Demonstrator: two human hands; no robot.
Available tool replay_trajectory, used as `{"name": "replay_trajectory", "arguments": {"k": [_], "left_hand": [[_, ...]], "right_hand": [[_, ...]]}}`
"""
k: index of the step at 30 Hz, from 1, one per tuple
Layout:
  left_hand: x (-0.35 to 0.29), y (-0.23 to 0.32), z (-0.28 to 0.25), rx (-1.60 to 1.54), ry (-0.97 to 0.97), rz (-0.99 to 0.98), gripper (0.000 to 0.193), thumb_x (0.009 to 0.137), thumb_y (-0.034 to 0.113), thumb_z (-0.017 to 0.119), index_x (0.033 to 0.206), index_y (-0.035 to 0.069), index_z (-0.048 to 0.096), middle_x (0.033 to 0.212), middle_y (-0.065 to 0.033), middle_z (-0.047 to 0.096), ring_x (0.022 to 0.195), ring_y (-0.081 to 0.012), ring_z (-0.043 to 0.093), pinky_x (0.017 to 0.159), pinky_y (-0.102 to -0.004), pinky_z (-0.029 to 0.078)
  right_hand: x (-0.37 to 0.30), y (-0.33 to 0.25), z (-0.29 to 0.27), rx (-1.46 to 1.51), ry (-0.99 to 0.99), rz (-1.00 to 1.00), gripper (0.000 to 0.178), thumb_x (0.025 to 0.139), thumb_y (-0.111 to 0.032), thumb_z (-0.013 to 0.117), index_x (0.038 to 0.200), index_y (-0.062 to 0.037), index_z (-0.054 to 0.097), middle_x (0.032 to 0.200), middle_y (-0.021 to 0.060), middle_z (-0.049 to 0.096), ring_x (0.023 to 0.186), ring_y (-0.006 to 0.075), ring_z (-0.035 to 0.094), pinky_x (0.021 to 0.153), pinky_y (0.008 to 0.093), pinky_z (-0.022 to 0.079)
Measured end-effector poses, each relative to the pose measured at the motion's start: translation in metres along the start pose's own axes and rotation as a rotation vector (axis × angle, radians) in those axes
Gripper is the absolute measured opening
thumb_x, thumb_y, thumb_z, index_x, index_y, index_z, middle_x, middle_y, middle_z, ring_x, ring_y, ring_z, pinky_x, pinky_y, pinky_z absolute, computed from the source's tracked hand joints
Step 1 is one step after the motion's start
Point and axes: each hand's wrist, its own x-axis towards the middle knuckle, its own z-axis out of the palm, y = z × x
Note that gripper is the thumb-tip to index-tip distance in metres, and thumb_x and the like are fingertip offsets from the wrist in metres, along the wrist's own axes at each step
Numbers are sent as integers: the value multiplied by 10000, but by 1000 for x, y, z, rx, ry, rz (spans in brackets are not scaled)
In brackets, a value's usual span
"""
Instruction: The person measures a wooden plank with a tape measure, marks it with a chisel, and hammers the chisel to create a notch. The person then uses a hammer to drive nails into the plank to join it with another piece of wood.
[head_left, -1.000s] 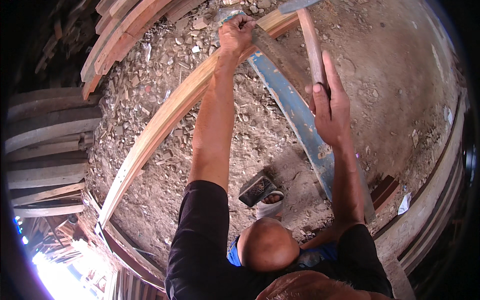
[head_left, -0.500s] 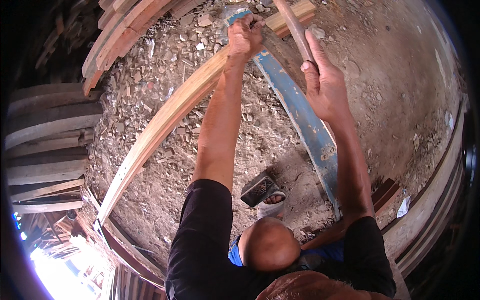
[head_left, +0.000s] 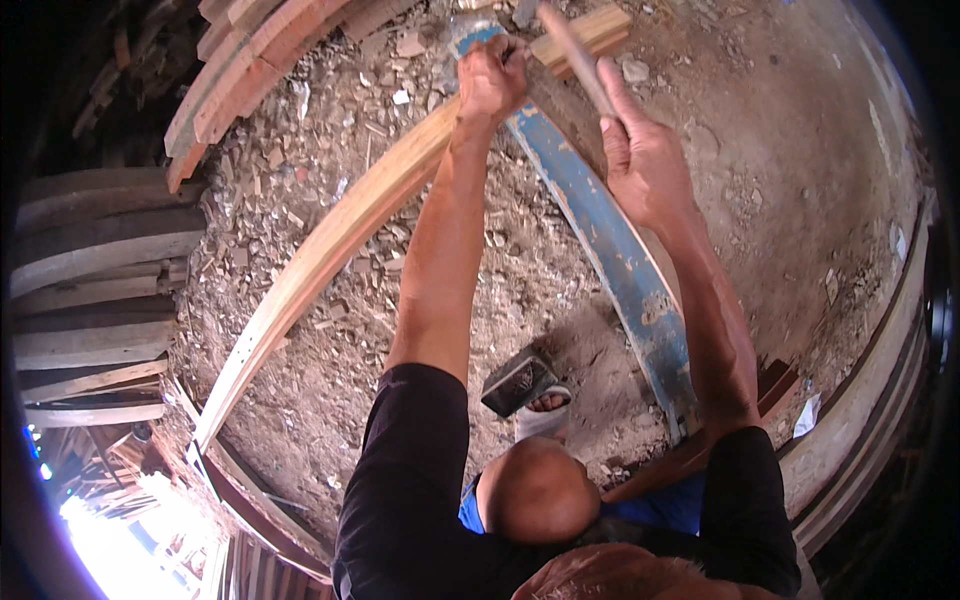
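Observation:
My left hand (head_left: 492,78) is closed at the far joint where a pale curved timber (head_left: 330,232) meets a blue-painted board (head_left: 590,215). Its fingertips pinch together, and whatever they hold is too small to make out. My right hand (head_left: 645,165) grips the wooden handle of a hammer (head_left: 577,55), slightly blurred. The hammer's grey head shows only partly at the top edge, just right of my left hand. Behind the joint, a short pale wood block (head_left: 585,38) lies on the ground.
A dark open container (head_left: 518,382) of small thin pieces, like nails, sits by my sandalled foot (head_left: 548,402). Curved planks are stacked at left (head_left: 95,340) and far left (head_left: 265,70). Long timbers (head_left: 860,430) line the right. Wood chips litter the dirt floor.
My right hand and the hammer have shifted a little, the handle's far end swinging left and nearer so part of the head shows. My left hand stays almost still at the joint.

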Motion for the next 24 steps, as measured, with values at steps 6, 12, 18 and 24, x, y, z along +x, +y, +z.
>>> {"name": "replay_trajectory", "arguments": {"k": [6, 12, 18, 24], "left_hand": [[-4, 17, -3, 10, -25, 16, 113, 914, 197, 744, 987, 117, 777, 929, -136, 767, 977, -382, 674, 911, -485, 542], [-1, 9, -17, 6, -15, 49, 196, 897, 163, 694, 1078, 120, 758, 1095, -172, 753, 1042, -400, 682, 987, -483, 527], [-25, -7, -29, 409, -78, 153, 355, 868, 262, 663, 1183, 114, 731, 1109, -154, 751, 1110, -384, 680, 1022, -491, 530], [-15, 12, -31, 346, -154, 116, 369, 875, 215, 629, 1221, 134, 729, 1144, -165, 762, 1088, -372, 689, 1005, -456, 556]], "right_hand": [[-3, 6, 4, -44, 18, 20, 605, 1077, -211, 568, 1653, -230, 385, 997, 307, 719, 892, 496, 715, 787, 549, 566], [-23, -9, -14, 175, 46, -27, 648, 1062, -126, 541, 1672, -180, 332, 1240, 314, 698, 1097, 493, 705, 909, 528, 570], [-29, -8, -21, 26, -83, 138, 632, 1064, -113, 545, 1659, -70, 336, 1383, 288, 649, 1185, 479, 681, 949, 477, 568], [-5, -10, -13, 47, 227, -252, 600, 1083, -148, 540, 1660, -168, 378, 1072, 303, 726, 941, 474, 741, 794, 501, 579]]}}
